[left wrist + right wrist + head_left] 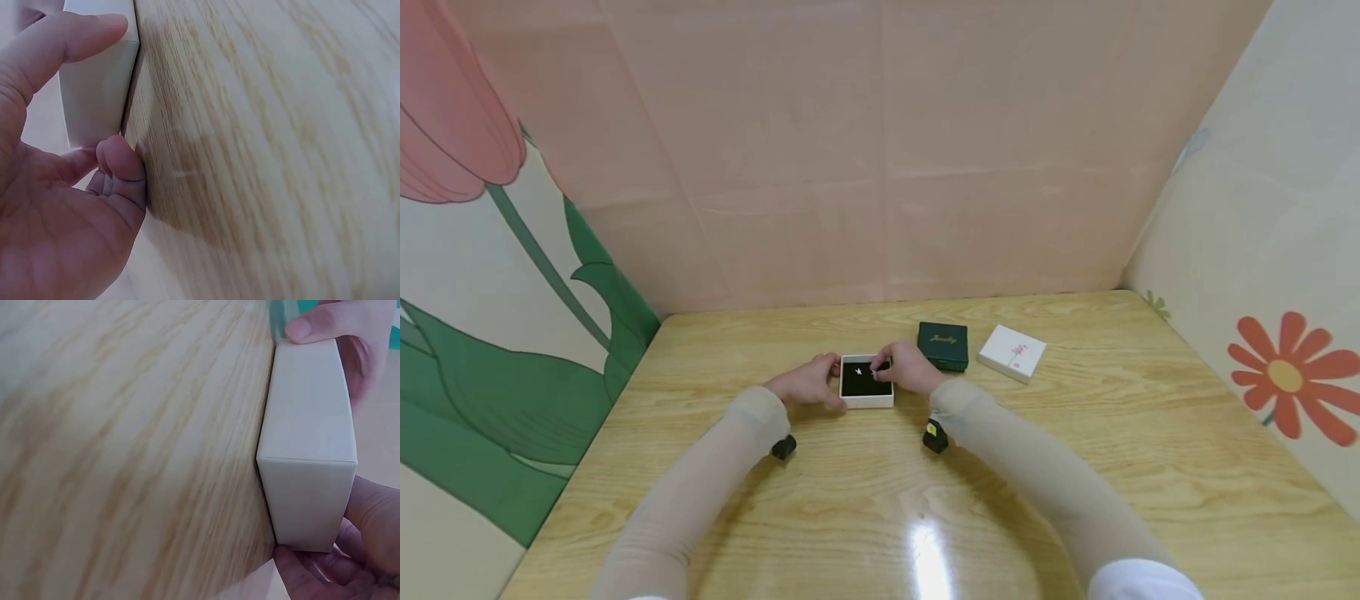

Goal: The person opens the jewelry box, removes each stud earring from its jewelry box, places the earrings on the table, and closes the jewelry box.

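Observation:
A small white open box (pixel 867 402) with a black lining stands on the table in front of me. My left hand (pixel 808 382) holds its left side, thumb at the front corner and fingers at the back; the left wrist view shows the thumb on the box wall (pixel 97 94). On the black lining sits a small silvery, star-like earring (pixel 859 372). My right hand (pixel 908 368) reaches over the box's right side, thumb and forefinger pinching a second small silvery earring (pixel 874 373) at the lining. In the right wrist view the box wall (pixel 306 406) hides those fingertips.
Just behind my right hand stands a dark green box (pixel 943 346) with gold lettering. To its right lies a white lid or box (pixel 1012 353) with a pink flower print. The wooden table (pixel 850 517) meets a pink backdrop at its far edge.

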The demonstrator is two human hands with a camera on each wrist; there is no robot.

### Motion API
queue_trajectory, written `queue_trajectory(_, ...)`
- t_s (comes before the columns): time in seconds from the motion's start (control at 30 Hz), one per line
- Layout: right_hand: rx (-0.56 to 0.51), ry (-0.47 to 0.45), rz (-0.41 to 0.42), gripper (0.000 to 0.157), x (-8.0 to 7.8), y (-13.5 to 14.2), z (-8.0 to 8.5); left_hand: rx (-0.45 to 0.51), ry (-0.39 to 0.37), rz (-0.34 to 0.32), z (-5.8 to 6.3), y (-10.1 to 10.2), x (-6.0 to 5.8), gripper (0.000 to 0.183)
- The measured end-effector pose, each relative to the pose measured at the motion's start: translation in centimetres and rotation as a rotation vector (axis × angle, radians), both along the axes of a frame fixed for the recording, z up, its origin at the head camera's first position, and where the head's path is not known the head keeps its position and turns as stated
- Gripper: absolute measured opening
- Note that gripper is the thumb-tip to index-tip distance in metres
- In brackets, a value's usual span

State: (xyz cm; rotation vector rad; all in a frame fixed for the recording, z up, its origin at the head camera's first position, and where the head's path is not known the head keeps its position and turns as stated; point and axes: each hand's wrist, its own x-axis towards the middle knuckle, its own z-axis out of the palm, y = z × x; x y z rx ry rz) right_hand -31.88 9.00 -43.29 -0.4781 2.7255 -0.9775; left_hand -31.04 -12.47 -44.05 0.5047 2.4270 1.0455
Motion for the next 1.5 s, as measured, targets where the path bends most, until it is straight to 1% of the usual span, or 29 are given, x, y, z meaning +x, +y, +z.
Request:
queue_trajectory(0.3,-0.010,-0.004,-0.026,0.005,-0.08,-0.38,-0.09,0.005,0.004,0.000,0.06,-0.15,-0.02,0.073)
queue_trajectory(0.63,0.032,0.041,-0.024,0.004,-0.39,-0.54,-0.66,0.009,0.008,0.004,-0.28,-0.29,-0.14,0.073)
queue_trajectory(0.9,0.054,0.065,-0.027,0.005,-0.56,-0.58,-0.93,0.009,0.011,0.004,-0.26,-0.30,-0.02,0.072)
queue_trajectory(1.13,0.035,0.068,-0.005,0.004,-0.44,-0.43,-0.90,0.039,-0.009,0.013,-0.39,-0.19,0.02,0.073)
queue_trajectory(1.27,0.026,0.072,0.008,0.005,-0.38,-0.21,-0.76,0.037,-0.001,0.006,-0.41,-0.15,0.06,0.073)
queue_trajectory(1.37,0.016,0.071,0.021,0.003,-0.28,0.01,-0.53,0.031,0.012,-0.003,-0.40,-0.13,0.03,0.073)
queue_trajectory(1.5,-0.005,0.072,0.036,0.003,-0.24,0.21,-0.39,0.034,0.007,0.001,-0.40,-0.08,0.02,0.075)
